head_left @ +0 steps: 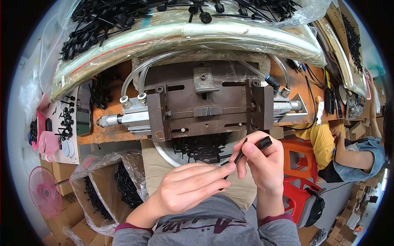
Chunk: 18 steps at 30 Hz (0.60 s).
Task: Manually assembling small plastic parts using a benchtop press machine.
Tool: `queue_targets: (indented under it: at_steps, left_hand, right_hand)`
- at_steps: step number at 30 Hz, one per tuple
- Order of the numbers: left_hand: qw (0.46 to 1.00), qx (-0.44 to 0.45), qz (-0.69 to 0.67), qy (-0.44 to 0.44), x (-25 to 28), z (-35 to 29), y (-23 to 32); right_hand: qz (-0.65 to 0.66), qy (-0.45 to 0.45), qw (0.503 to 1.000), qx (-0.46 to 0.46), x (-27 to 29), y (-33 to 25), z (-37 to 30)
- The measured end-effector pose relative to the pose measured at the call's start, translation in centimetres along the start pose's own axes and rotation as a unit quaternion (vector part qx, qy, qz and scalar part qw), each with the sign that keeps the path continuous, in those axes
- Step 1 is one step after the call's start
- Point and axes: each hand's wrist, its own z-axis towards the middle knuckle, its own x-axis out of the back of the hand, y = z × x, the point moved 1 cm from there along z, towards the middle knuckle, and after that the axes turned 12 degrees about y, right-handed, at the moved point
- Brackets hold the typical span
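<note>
My right hand (264, 164) is closed on a black knobbed plastic part (265, 143), its thick ribbed end showing beyond the fingers. From between its thumb and fingers a thin black stem (237, 157) slants down toward my left hand. My left hand (193, 184) has its fingers pressed together around thin black stems (226, 177); how many it holds I cannot tell. Both hands meet in front of my body, just above a white round basket (164, 155) heaped with similar black parts (201, 148). Beyond them stands a brown metal fixture (205, 119) with small grey jaws (207, 111) at its middle.
Silver air cylinders (137, 119) and clear hoses (133, 78) flank the fixture on an orange bench (108, 137). Black parts (102, 20) pile up behind. Lined cartons (108, 184) stand at lower left, a pink fan (45, 192) beside them. A person (357, 160) sits right, near red stools (299, 194).
</note>
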Motion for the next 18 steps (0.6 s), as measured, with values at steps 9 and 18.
queue_targets:
  at_steps: [9,18]
  left_hand:
    - [1.0,0.0,0.007,0.001,-0.17,-0.3,0.37]
    - [1.0,0.011,0.02,-0.006,0.11,-0.22,0.54]
  right_hand:
    - [-0.011,0.011,0.999,0.035,-0.19,0.53,-0.73]
    - [-0.02,0.014,0.999,0.041,-0.19,0.54,-0.79]
